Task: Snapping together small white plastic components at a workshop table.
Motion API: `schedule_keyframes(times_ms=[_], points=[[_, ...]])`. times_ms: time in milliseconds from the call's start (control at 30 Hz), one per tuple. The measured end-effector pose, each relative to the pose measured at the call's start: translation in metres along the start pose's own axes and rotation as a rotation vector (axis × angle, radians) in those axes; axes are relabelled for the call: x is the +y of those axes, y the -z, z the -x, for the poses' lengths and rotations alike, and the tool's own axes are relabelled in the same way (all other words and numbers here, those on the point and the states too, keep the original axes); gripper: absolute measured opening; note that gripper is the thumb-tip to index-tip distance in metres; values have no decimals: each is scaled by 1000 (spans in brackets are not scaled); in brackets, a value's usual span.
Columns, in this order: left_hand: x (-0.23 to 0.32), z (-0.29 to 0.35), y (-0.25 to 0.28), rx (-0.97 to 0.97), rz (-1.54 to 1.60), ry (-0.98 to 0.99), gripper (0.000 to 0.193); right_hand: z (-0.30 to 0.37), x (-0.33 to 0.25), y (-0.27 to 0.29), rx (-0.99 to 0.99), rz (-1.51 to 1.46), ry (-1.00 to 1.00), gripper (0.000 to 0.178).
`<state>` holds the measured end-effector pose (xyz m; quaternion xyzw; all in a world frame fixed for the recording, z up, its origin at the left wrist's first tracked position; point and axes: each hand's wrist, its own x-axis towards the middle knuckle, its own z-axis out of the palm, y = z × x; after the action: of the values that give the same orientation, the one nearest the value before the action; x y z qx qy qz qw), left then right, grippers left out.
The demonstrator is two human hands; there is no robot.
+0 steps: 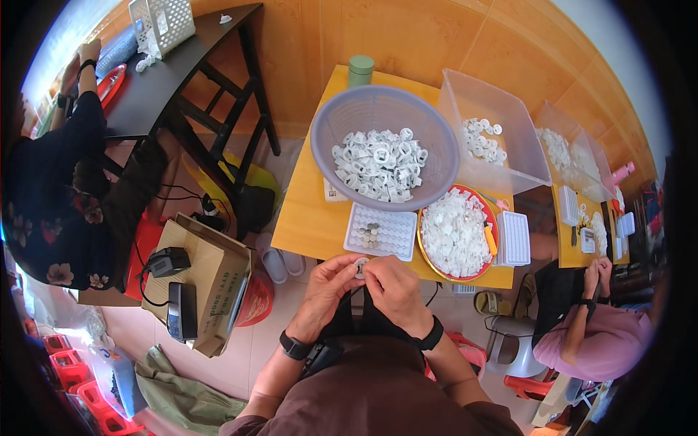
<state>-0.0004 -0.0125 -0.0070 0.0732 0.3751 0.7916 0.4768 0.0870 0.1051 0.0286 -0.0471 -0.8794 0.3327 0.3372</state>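
Observation:
My left hand (325,289) pinches a small white round plastic part (360,267) with a dark centre, just off the table's near edge. My right hand (396,289) is closed beside it, fingertips against the part; anything else in them is hidden. Beyond my hands lies a white compartment tray (398,229) with several small grey-brown discs (370,234). A red-rimmed round tray (456,272) heaped with small white plastic pieces (454,231) stands to the right, an orange-handled tool (490,240) on its edge. Behind, a grey-purple basket (327,156) holds many white ring-shaped parts (382,163).
On the yellow table (309,211) are also a green canister (360,71), a clear bin (502,163) of white parts and stacked white trays (515,240). A cardboard box (196,291) stands left. One person (58,196) works at far left, another (592,327) at right.

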Motion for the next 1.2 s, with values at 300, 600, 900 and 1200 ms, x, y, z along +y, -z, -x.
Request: schedule_keyframes(times_ms=[300,600,900,1200], points=[[1,0,-1,-6,-12,6,22,-2,4,7,-67,-172,-143,13],[-4,0,4,47,90,37,24,9,-1,0,-65,-36,-54,20],[-2,3,18,52,126,-14,26,3,44,-2,15,66,-409,12],[1,5,19,61,139,-10,26,3,50,-20,-3,194,-448,9]])
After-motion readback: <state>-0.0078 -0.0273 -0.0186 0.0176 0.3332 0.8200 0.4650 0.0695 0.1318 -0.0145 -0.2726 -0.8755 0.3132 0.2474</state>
